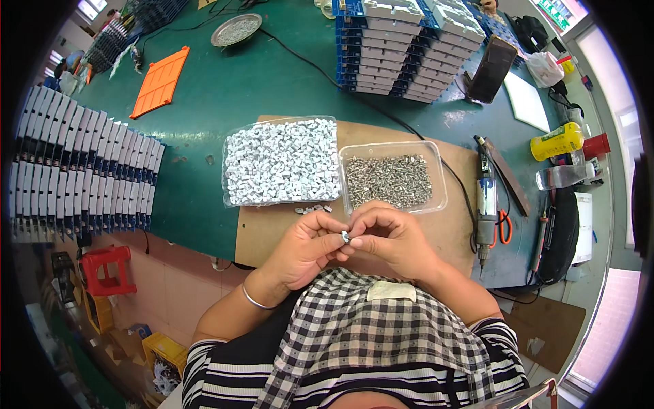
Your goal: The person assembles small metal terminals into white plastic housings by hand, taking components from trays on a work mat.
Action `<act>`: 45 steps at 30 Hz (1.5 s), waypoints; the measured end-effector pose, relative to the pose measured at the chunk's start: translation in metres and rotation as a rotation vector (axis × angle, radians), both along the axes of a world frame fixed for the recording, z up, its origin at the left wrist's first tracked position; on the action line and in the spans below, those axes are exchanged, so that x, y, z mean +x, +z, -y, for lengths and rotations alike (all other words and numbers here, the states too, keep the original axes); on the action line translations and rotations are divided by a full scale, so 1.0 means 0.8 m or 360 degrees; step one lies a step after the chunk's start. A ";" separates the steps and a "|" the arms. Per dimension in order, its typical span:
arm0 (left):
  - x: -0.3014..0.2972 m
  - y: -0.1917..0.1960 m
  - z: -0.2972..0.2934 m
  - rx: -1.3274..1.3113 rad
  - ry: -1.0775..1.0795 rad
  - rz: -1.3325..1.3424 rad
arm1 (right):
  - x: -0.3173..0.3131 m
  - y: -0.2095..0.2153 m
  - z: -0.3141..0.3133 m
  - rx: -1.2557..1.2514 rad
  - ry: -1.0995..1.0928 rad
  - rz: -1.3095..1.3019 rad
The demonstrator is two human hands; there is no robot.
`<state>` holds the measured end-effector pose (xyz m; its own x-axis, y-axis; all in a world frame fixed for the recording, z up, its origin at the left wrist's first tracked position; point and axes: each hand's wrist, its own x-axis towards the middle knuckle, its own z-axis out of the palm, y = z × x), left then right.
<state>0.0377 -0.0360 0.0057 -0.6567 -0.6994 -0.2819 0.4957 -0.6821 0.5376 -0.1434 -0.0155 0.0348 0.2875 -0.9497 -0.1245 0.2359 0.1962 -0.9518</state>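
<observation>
My left hand [306, 247] and my right hand [390, 238] meet over the near edge of a brown board [266, 228]. Together their fingertips pinch one small white plastic piece [345, 236] with a metal part on it. Just beyond the hands stand a clear tray of several small white plastic pieces [281, 161] and a clear tub of small metal screws [390, 179]. A few loose white pieces [313, 208] lie on the board between the tray and my left hand.
An electric screwdriver [486, 204] with its cable lies right of the tub, beside red-handled pliers [504, 228]. Rows of white and black parts [82, 170] fill the left. Blue trays stacked with white parts [402, 44], an orange tray [160, 80] and a metal dish [236, 30] stand farther back on the green table.
</observation>
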 end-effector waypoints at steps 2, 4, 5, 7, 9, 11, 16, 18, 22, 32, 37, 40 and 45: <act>0.000 0.000 -0.001 0.0004 0.0013 0.0013 | 0.000 0.000 -0.001 -0.0050 -0.0028 -0.0086; 0.001 -0.001 -0.002 -0.0114 -0.0002 0.0186 | -0.001 0.001 -0.001 -0.0073 0.0006 -0.0195; 0.003 0.000 -0.002 -0.0113 -0.0001 0.0186 | -0.001 0.002 -0.001 -0.0097 0.0040 -0.0303; 0.006 0.005 -0.003 -0.0461 -0.0027 0.0496 | -0.003 0.001 -0.002 -0.0083 0.0085 -0.0272; 0.008 0.011 -0.002 -0.0552 -0.0090 0.0581 | -0.003 -0.001 -0.003 -0.0068 0.0129 -0.0239; 0.009 0.015 -0.001 -0.0640 -0.0154 0.0667 | -0.003 -0.006 -0.006 0.0237 0.0150 0.0051; 0.005 0.016 -0.004 -0.0759 -0.0200 0.0592 | -0.010 -0.001 0.003 0.0359 0.0391 0.0104; 0.003 0.017 -0.003 -0.0800 -0.0204 0.0599 | -0.011 -0.001 0.002 0.0339 0.0394 0.0122; 0.005 0.026 0.006 -0.1484 -0.0139 0.1102 | -0.012 0.005 0.003 0.0017 0.0254 -0.0388; 0.001 0.006 0.013 -0.2440 0.0080 0.1693 | -0.113 0.005 0.153 -0.0711 0.0079 -0.3123; 0.012 0.003 0.010 -0.2392 0.0111 0.1695 | -0.104 0.003 0.177 -0.0576 0.0140 -0.3123; 0.010 0.007 0.011 -0.2379 0.0062 0.1675 | -0.107 0.000 0.186 -0.0496 0.0165 -0.3091; 0.006 0.006 0.012 -0.2414 0.0062 0.1629 | -0.108 -0.005 0.184 -0.0548 0.0218 -0.3190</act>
